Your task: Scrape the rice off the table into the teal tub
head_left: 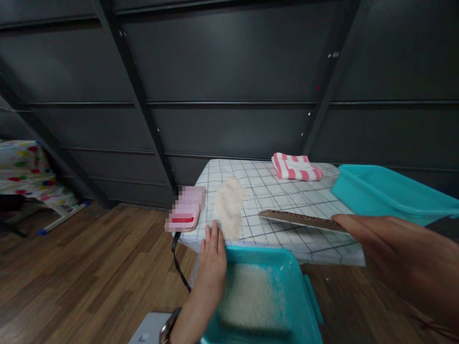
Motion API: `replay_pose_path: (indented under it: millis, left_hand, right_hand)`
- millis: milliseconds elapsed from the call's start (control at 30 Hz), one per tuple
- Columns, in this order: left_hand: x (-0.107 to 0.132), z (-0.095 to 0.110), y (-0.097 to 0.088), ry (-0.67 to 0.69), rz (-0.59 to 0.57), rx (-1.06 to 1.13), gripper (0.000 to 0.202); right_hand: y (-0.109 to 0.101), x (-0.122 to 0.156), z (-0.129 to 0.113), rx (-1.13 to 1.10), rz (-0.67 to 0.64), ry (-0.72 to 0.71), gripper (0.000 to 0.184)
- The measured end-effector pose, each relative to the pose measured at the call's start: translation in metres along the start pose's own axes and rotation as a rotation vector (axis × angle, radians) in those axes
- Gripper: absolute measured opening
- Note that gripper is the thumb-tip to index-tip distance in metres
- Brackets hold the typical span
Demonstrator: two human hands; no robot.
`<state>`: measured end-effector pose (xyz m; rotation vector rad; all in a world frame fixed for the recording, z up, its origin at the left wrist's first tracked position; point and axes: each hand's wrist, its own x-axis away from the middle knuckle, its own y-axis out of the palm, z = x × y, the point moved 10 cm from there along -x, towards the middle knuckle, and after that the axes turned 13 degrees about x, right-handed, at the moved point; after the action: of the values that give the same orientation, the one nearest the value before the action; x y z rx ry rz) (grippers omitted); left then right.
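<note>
A heap of pale, rice-like grain (229, 205) lies on a white checked cloth (265, 200) over the table. My left hand (213, 248) rests at the table's front edge, fingers stretched out flat, beside the heap's lower left side. My right hand (373, 239) grips one end of a flat piece of cardboard (301, 219), held edge-on over the cloth to the right of the heap. Below the front edge stands a turquoise tub (292, 263) with more of the grain (251, 296) in it. My left forearm covers part of the tub's left side.
A pink object (186, 208), blurred out, lies at the table's left corner with a black strap (175, 258) hanging down. A folded red-and-white striped cloth (296, 167) lies at the back. At right stands another turquoise tub (358, 191). Dark wall panels (229, 62) rise behind.
</note>
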<state>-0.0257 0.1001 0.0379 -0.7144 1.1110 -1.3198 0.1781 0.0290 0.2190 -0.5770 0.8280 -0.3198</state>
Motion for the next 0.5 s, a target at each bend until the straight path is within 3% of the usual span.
replay_pose_path:
  millis: [100,200,367,500]
  left_hand:
    - [0.001,0.001,-0.004,-0.016,-0.016,-0.008,0.078]
    - [0.002,0.002,-0.003,0.034,0.02,0.007,0.085]
    - [0.002,-0.006,0.008,0.02,0.115,-0.014,0.088]
    - [0.001,-0.01,0.014,-0.024,0.124,-0.001,0.087]
  right_hand:
    - [0.003,-0.008,-0.007,0.113,0.016,-0.078,0.032]
    - [-0.007,0.0,-0.004,0.02,0.084,-0.036,0.031]
    - [-0.019,0.032,-0.025,-0.108,0.104,-0.103,0.066]
    - [-0.024,0.042,-0.023,-0.13,0.117,0.074,0.068]
